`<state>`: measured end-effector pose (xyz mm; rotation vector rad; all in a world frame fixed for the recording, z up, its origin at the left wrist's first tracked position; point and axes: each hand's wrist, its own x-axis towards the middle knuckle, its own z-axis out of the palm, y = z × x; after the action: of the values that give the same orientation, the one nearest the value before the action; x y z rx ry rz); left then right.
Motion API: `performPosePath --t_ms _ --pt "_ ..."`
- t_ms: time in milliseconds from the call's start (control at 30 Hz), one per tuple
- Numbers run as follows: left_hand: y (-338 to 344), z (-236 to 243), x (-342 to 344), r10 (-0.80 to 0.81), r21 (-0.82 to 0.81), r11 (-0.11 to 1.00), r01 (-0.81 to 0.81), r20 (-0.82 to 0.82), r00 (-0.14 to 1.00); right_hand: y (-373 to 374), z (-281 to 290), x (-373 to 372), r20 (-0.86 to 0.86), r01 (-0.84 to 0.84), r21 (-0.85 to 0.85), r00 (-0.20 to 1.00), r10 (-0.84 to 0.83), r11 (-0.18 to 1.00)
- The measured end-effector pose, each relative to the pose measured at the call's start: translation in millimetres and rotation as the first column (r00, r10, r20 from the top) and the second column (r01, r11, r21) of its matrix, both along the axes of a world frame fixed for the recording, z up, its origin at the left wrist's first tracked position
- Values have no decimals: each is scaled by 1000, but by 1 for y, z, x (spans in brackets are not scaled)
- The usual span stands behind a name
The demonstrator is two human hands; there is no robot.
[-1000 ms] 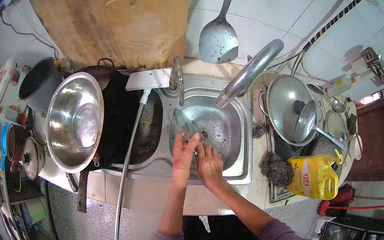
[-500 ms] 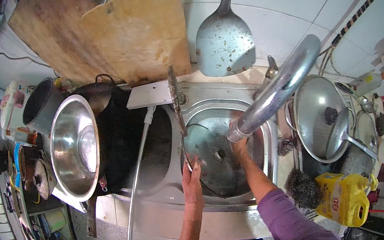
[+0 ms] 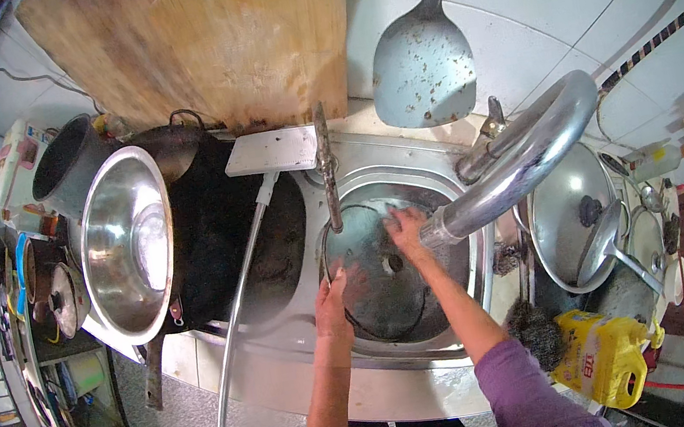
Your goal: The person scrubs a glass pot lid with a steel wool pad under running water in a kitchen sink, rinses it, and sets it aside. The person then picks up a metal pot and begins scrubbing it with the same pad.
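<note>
In the metal sink (image 3: 478, 281) rests a round, grey, wok-like pan (image 3: 383, 309) with a thin dark rim. Its long rusty handle (image 3: 327, 167) points away from me. My left hand (image 3: 333, 299) grips the pan's left rim, the thumb at the edge and the blurred fingers over the inside. Just left of the curved metal faucet's (image 3: 522, 178) mouth, my right hand (image 3: 404, 229) is open, its slightly blurred fingers spread against the pan's inner surface. It appears to hold nothing.
Left of the sink stand a white-headed pole (image 3: 240, 299) and a tilted steel basin (image 3: 126, 246). A large spatula (image 3: 424, 69) hangs on the tiled wall beside cutting boards (image 3: 256, 50). To the right are a glass lid (image 3: 569, 224), a dark scrubber (image 3: 537, 334) and a yellow jug (image 3: 602, 356).
My right hand has moved left and away from me, out from under the faucet mouth, its fingers now spread. The left hand's fingers have swung inward over the pan. The view has shifted slightly.
</note>
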<state>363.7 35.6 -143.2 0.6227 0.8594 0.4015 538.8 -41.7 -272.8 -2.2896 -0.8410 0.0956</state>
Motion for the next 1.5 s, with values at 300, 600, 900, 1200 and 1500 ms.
performPosePath --t_ms 300,600,900,1200,1500 --pt "6 9 7 -151 106 983 149 4 989 -49 -102 41 -435 149 218 900 -41 964" --pt "-8 23 -11 -145 396 900 184 -127 981 -35 -33 -60 -448 601 -61 697 -560 797" --pt "2 0 -2 -136 323 934 154 -78 988 -22 12 -37 -956 868 225 110 271 442" --pt "9 13 10 -92 540 837 82 -9 996 47 152 -70 -672 243 498 715 193 832" --pt "-67 11 4 -261 637 554 536 -478 838 -14 -59 -2 -517 65 -35 853 -74 997"
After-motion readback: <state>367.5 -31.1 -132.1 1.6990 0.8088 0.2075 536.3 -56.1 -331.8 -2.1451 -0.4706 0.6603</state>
